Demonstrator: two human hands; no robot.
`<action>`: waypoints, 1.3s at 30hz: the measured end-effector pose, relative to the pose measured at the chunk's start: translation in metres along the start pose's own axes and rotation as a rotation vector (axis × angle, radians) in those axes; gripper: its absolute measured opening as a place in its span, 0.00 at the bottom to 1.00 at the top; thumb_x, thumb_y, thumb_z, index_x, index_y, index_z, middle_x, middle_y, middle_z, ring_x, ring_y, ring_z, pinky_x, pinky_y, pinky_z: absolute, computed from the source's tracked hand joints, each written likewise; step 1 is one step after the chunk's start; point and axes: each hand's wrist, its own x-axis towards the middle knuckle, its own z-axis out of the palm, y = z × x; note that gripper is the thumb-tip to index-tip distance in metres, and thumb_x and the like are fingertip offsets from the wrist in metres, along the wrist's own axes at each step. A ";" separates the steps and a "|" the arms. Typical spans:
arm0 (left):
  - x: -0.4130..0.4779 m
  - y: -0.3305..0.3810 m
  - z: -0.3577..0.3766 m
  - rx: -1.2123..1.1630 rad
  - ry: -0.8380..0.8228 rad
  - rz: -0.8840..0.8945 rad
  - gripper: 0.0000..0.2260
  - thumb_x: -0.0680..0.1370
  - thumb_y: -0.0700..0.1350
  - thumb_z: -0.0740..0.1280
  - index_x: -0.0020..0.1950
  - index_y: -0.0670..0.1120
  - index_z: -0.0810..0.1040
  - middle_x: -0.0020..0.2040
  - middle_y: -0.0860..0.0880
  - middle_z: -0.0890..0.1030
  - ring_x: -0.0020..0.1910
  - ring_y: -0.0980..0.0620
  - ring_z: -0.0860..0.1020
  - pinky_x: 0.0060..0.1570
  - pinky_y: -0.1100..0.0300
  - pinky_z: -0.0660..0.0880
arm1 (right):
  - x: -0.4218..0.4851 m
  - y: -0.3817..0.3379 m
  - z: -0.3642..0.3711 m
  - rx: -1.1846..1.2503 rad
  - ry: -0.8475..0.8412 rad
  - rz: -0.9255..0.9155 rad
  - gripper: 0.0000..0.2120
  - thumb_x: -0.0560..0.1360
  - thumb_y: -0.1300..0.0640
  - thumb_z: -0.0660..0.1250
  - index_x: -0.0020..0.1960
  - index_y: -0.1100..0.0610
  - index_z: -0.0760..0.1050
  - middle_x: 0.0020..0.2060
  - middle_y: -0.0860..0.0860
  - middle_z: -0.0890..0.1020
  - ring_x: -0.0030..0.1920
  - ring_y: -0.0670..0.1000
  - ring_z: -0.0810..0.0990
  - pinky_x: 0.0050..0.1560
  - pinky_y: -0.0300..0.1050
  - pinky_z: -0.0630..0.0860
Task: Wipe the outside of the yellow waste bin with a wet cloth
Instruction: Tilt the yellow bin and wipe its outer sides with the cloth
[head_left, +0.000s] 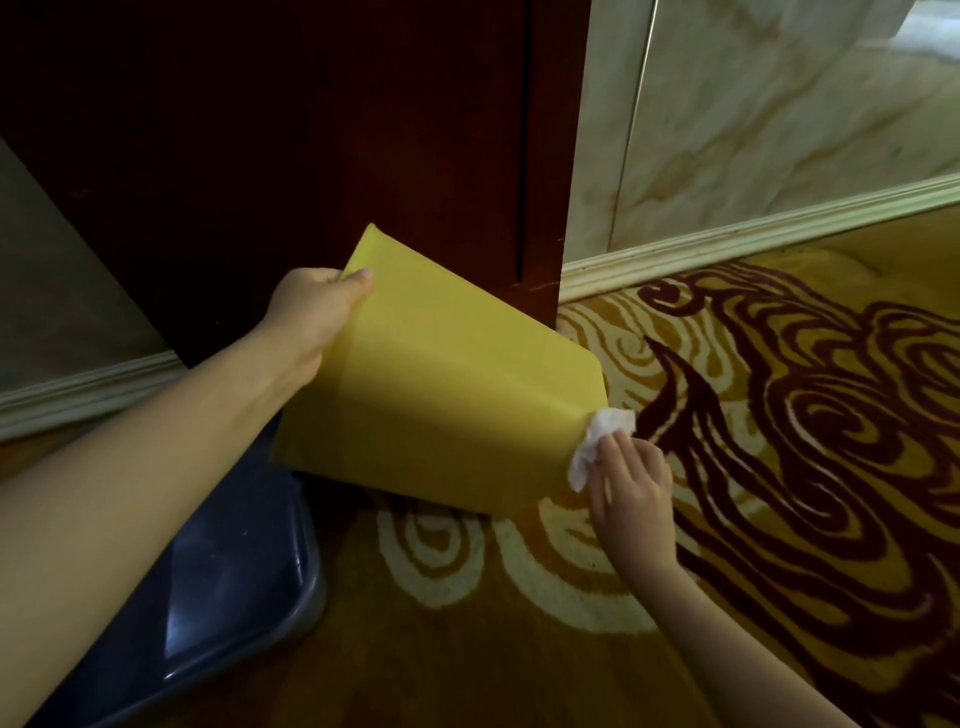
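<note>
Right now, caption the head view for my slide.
Left hand tilts yellow bin; right hand presses white cloth against it.

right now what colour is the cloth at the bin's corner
White cloth, clearest in the head view.

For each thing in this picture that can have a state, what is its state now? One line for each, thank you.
yellow waste bin: tilted, lifted off the carpet, held.
left hand: shut on the bin's edge.
white cloth: crumpled, pressed on the bin's right side.
right hand: holding the cloth.
dark blue bin: on the floor, partly under the yellow one.
</note>
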 end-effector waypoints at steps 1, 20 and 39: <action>0.000 -0.001 0.000 0.001 -0.001 0.003 0.09 0.79 0.49 0.61 0.46 0.49 0.79 0.42 0.50 0.80 0.42 0.53 0.79 0.37 0.60 0.73 | 0.000 0.005 -0.002 0.044 0.030 0.062 0.09 0.75 0.62 0.63 0.55 0.60 0.72 0.50 0.57 0.80 0.51 0.59 0.75 0.49 0.52 0.73; -0.050 -0.042 -0.018 -0.166 -0.053 0.027 0.10 0.76 0.57 0.63 0.45 0.56 0.82 0.43 0.49 0.84 0.45 0.49 0.82 0.46 0.50 0.75 | 0.085 -0.104 -0.036 0.203 0.083 -0.166 0.15 0.77 0.53 0.61 0.62 0.55 0.74 0.61 0.52 0.77 0.56 0.55 0.72 0.53 0.50 0.67; 0.030 0.013 -0.009 0.100 -0.137 -0.438 0.32 0.72 0.68 0.57 0.60 0.43 0.75 0.49 0.42 0.81 0.45 0.44 0.79 0.35 0.52 0.74 | 0.034 -0.052 -0.028 0.044 0.126 -0.035 0.15 0.75 0.56 0.65 0.60 0.61 0.74 0.56 0.57 0.79 0.54 0.59 0.74 0.51 0.55 0.72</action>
